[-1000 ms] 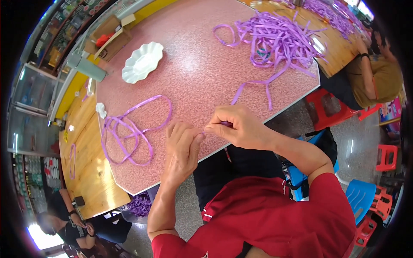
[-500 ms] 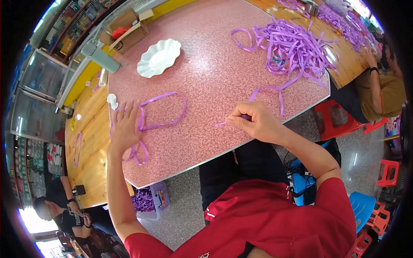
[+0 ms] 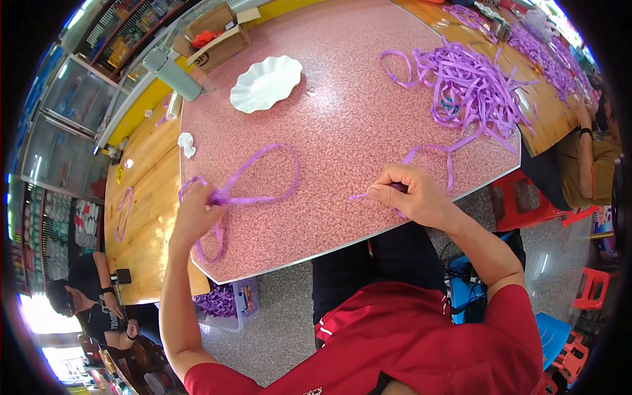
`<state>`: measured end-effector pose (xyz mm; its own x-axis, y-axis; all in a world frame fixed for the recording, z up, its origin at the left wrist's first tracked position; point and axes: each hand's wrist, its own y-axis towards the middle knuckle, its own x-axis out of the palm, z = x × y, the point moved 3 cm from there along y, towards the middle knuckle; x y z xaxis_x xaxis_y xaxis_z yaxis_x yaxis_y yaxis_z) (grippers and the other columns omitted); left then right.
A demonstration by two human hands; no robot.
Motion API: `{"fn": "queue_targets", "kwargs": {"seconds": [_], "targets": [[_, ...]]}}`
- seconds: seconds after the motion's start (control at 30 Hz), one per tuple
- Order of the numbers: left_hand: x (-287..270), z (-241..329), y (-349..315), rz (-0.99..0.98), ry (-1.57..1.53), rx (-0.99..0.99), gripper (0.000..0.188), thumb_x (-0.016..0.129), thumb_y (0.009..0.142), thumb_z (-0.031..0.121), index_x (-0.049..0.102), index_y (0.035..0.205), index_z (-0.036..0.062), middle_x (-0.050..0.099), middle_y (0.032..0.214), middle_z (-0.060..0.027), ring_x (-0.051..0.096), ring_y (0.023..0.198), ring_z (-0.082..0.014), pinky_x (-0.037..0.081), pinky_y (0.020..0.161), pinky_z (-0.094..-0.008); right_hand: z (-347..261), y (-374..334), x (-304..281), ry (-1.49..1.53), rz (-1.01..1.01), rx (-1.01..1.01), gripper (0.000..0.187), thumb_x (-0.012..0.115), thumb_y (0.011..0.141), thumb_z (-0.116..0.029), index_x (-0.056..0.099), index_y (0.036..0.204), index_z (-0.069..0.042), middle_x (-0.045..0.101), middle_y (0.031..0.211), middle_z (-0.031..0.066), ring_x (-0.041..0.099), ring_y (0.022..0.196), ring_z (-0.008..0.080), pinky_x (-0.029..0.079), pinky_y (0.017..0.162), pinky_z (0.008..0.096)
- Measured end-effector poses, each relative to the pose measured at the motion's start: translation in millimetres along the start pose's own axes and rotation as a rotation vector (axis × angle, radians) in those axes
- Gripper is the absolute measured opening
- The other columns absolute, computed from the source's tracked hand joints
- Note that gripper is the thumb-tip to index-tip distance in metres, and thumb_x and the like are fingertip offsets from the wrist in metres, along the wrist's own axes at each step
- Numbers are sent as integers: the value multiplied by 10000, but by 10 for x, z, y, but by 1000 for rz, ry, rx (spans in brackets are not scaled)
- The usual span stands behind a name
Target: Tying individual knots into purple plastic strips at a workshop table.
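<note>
My left hand (image 3: pixel 195 216) is closed on purple strap loops (image 3: pixel 297 172) at the left side of the pink speckled table (image 3: pixel 329 224). One wide loop reaches out to the right of the fingers, and smaller loops show on the hand's far and near sides. Close to the front edge, my right hand (image 3: pixel 418 199) pinches a purple strap (image 3: pixel 357 196), its short end sticking out past thumb and forefinger. Behind that hand a length of strap runs up to a tangled purple heap (image 3: pixel 471 89) at the far right.
A white scalloped dish (image 3: pixel 266 84), a green bottle (image 3: pixel 174 76) and a cardboard box (image 3: pixel 220 46) stand at the back left. Crumpled white tissue (image 3: pixel 187 144) lies near the left edge. Below is a bin of purple strips (image 3: pixel 220 301). People sit at both sides.
My left hand, spread flat over the loops before, has closed on them, gathering the wide loop's sides together. My right hand keeps its pinch. The whole view has shifted slightly.
</note>
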<state>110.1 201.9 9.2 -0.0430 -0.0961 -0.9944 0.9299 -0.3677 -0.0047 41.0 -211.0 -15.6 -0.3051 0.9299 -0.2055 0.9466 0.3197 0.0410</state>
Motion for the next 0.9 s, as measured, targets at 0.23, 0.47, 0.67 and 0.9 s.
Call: {"fn": "queue_targets", "kwargs": {"seconds": [0.23,0.47,0.67,0.9], "targets": [[-303,-2474,-400,367,-1057,-630,228,555,908,106,598,1129,73,630,888,-63,631,734,-119,484,570,-227,-27,18,-35,-1,4,13,201,693,954,-206,650,861,-32,513,672,-58,435,610,6,338,523,215],[-1081,-3713,-1089,560,339,-795,441,656,890,119,572,1298,-24,614,1260,-213,587,1177,-313,478,954,-406,-48,75,1,9,30,-11,190,700,941,-193,666,860,-25,541,685,-42,453,615,17,348,531,227],[-313,-431,47,243,-451,-35,331,545,985,79,592,1309,33,616,1320,-118,564,1215,-248,421,1034,-369,-13,213,168,-67,67,-269,192,717,904,-186,691,865,0,601,683,49,530,639,89,403,570,288],[11,1717,81,16,-667,288,214,543,1012,152,634,1145,12,673,1059,-123,625,995,-234,480,890,-347,-164,386,530,47,-8,-266,208,703,905,-193,702,903,15,634,721,98,572,657,150,436,611,332]]}}
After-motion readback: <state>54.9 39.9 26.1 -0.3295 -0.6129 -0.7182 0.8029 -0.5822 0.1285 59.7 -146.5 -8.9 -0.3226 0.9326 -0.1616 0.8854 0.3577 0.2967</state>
